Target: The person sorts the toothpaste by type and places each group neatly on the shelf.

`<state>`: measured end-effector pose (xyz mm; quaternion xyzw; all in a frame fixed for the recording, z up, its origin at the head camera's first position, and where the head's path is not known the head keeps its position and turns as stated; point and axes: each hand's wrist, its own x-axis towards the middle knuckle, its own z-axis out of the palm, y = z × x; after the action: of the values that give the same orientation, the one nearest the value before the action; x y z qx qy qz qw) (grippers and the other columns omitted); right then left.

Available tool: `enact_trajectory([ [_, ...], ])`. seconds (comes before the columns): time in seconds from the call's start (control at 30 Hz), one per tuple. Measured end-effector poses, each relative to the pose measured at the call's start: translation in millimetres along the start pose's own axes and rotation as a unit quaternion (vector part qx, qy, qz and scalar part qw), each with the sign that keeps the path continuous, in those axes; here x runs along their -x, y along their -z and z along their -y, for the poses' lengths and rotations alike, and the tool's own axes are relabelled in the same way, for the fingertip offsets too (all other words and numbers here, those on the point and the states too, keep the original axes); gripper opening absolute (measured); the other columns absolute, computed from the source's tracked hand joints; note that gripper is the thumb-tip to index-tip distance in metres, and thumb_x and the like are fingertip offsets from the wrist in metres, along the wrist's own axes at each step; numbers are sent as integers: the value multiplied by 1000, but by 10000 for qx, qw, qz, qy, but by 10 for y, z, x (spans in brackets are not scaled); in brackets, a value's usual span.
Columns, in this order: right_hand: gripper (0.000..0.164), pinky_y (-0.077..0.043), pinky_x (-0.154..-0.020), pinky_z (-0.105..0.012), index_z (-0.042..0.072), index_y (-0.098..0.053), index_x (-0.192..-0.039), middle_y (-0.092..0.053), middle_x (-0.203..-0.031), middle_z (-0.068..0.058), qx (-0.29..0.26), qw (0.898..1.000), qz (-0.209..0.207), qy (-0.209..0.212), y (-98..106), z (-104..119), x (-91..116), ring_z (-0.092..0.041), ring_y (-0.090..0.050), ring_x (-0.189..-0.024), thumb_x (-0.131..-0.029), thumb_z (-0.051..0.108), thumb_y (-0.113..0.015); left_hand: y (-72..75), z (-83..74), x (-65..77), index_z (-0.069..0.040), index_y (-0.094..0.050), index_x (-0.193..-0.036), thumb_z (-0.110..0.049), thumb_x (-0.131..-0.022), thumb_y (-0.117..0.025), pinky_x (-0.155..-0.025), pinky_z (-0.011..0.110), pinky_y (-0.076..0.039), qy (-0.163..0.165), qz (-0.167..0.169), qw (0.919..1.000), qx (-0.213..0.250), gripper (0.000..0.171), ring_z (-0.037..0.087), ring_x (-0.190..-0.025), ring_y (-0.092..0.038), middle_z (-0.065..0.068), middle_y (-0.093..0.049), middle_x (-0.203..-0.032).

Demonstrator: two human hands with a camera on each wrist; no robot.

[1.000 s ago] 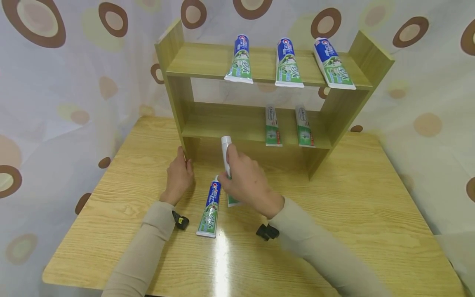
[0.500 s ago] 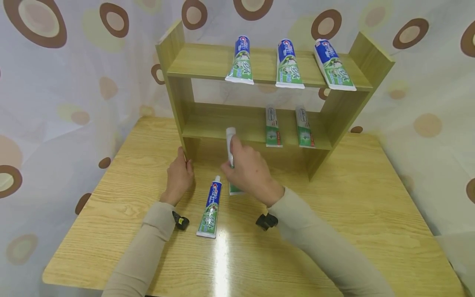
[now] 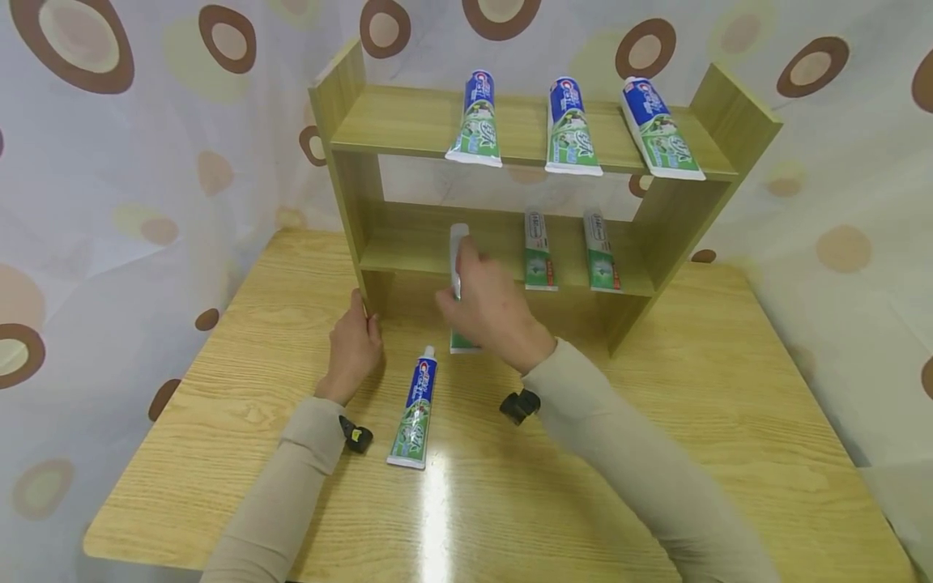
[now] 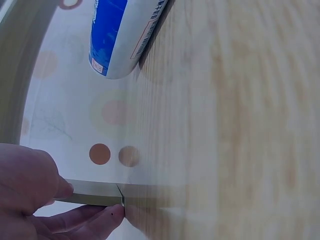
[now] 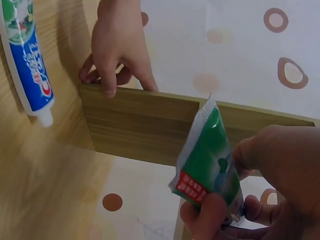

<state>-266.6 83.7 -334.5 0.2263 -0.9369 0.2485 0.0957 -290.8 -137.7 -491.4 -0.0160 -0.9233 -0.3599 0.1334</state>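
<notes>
My right hand [image 3: 496,304] grips a white and green toothpaste tube [image 5: 212,160], raised before the left part of the shelf's middle board [image 3: 408,243]. Its white cap end points toward the shelf, and the flat green end hangs nearer me. My left hand [image 3: 352,348] pinches the lower front edge of the wooden shelf's left side panel [image 5: 140,122], with thumb and fingers on opposite faces. On the table between the hands lies a blue and green toothpaste tube [image 3: 415,409], cap toward the shelf. Part of the held tube is hidden behind my right fingers.
Two white and green tubes [image 3: 539,251] lie on the right part of the middle board. Along the top board [image 3: 408,121] lie three blue and green tubes [image 3: 572,129], flat ends at the front edge. The shelf stands on a wooden table [image 3: 692,421] before a patterned curtain [image 3: 219,146].
My right hand has moved up and forward with the white and green tube, from above the table to the middle board. The left hand stays on the side panel.
</notes>
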Motion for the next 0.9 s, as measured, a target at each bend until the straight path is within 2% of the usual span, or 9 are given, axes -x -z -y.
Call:
enact_trajectory([
  [0.17,48,-55,-47,-29,-11,-49,-140,-73,-97,-24,-84,9996,142,-235,81,2,-147,-28,-73,-62,-103,13,-67,6,-1,11,8,-40,-152,-9,-115,-45,-81,61,-64,16,1,10000,71,40,53,-107,-76,40,-68,-131],
  [0.37,54,-58,-50,-29,-8,-44,-148,-75,-100,-22,-289,9961,346,-760,89,-7,-259,-28,-74,-68,-106,19,-64,4,4,16,10,-41,-151,-8,-115,-46,-74,58,-62,-48,-34,10000,28,40,50,-94,-75,37,-71,-118],
  [0.5,56,-62,-58,-32,-8,-44,-150,-73,-105,-21,-108,9949,428,-902,87,-8,-325,-29,-75,-78,-107,21,-65,8,2,14,10,-40,-151,-8,-115,-46,-72,57,-60,-46,-12,10000,-40,41,47,-90,-74,35,-71,-113],
  [0.63,55,-63,-65,-36,-8,-45,-148,-70,-107,-19,48,9945,455,-940,101,-9,-400,-29,-71,-83,-106,21,-65,14,1,11,10,-39,-152,-8,-115,-47,-74,58,-61,-58,-27,10000,-69,42,48,-93,-75,36,-71,-115],
  [0.77,63,-61,-62,-35,-12,-36,-154,-69,-102,-18,59,9937,497,-1005,114,-7,-481,-26,-68,-78,-107,19,-64,12,12,12,10,-39,-152,-8,-115,-46,-77,59,-62,-88,-42,9999,-86,41,50,-96,-75,37,-71,-117],
  [0.9,79,-60,-64,-34,-13,-21,-163,-71,-105,-18,85,9917,573,-1152,127,-11,-545,-26,-68,-80,-107,20,-65,4,9,10,8,-41,-149,-8,-115,-47,-78,60,-62,-88,-29,9999,-103,38,50,-99,-76,37,-71,-120],
])
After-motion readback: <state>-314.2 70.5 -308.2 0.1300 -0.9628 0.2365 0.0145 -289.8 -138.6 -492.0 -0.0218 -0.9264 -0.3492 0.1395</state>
